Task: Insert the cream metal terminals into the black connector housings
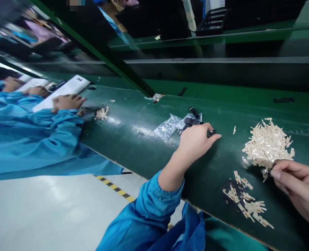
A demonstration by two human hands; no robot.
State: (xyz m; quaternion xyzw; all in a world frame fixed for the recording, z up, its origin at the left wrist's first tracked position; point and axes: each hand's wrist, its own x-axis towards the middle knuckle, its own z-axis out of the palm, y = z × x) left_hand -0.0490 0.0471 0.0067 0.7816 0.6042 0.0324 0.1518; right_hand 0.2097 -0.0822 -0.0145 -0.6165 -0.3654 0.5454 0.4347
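Blue sleeves frame the near edge, two of them, belonging to the person wearing the camera. Their left hand (196, 141) reaches onto a dark green, glossy surface (133, 139); its fingers curl around a small black plastic part (211, 132) beside a crinkled clear plastic bag (170, 126) that holds several more black ribbed pieces. Their right hand (298, 184), at the near right, pinches one tiny dark piece (272, 169) between thumb and forefinger. Two heaps of thin beige strips lie here: a large far pile (268, 143) and a smaller near pile (245, 202), too many to count. At far left, a co-worker's hand (67, 102) rests by a white sheet (65, 91).
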